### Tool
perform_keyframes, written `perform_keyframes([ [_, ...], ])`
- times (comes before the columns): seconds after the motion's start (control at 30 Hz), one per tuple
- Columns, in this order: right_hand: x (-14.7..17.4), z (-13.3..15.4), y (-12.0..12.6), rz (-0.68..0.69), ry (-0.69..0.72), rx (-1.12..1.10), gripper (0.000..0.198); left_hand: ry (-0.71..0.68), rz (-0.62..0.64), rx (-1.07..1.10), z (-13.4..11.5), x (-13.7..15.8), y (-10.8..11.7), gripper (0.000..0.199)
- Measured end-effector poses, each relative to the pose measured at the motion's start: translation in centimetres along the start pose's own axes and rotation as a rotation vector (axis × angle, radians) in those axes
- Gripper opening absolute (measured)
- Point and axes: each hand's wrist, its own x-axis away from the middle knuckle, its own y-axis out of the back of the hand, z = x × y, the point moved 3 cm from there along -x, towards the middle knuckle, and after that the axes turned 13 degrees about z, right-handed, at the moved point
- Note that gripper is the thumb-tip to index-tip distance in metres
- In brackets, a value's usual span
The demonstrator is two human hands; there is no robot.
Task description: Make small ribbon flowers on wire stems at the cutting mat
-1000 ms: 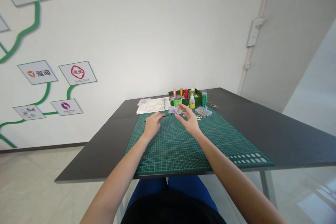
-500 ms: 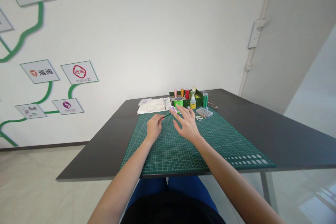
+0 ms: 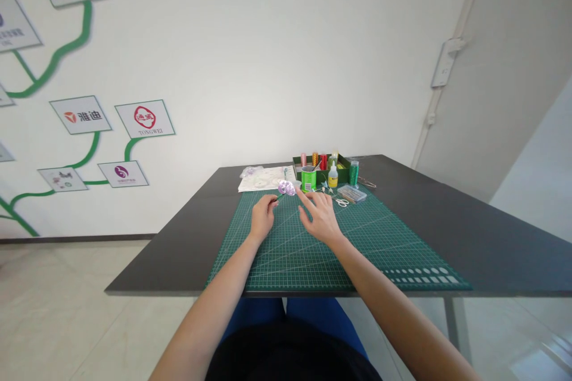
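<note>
A small purple-and-white artificial flower (image 3: 286,188) on a dark green stem is held above the cutting mat. My left hand (image 3: 263,214) is closed round the stem, its thumb and fingertips pinching it below the bloom. To the right, my right hand (image 3: 319,214) is open, fingers apart, with the index fingertip pointing at the flower's right edge. Whether that fingertip touches the petals I cannot tell. Behind the hands stands a green tin (image 3: 308,180) with a thin tool leaning in it. White-handled scissors (image 3: 342,203) lie just beyond my right hand.
The green cutting mat (image 3: 286,262) covers the middle of the dark table (image 3: 179,250). At the back are a white cloth (image 3: 263,180), a green box (image 3: 343,174) with several thread spools, a yellow glue bottle (image 3: 333,175), a green-capped jar (image 3: 354,173) and a clear case (image 3: 352,193).
The flower has tilted left, away from my right fingers, and shows its bloom more fully. My right hand's fingers have drawn lower, with the index finger extended. The view has shifted slightly.
</note>
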Motion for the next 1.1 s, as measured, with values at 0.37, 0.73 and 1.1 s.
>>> perform_keyframes([
  [0.37, 0.0, 0.9, -1.4, 0.121, 0.164, 0.089, 0.070, -0.061, -0.039, 0.066, 0.4, 0.1, 0.1, 0.011],
  [0.73, 0.0, 0.9, -1.9, 0.167, 0.177, 0.085, 0.071, -0.092, -0.036, 0.047, 0.1, 0.1, -0.1, 0.012],
  [1.1, 0.0, 1.5, -1.7, 0.129, 0.208, 0.166, 0.067, -0.068, 0.017, -0.086, 0.0, 0.3, 0.0, 0.013],
])
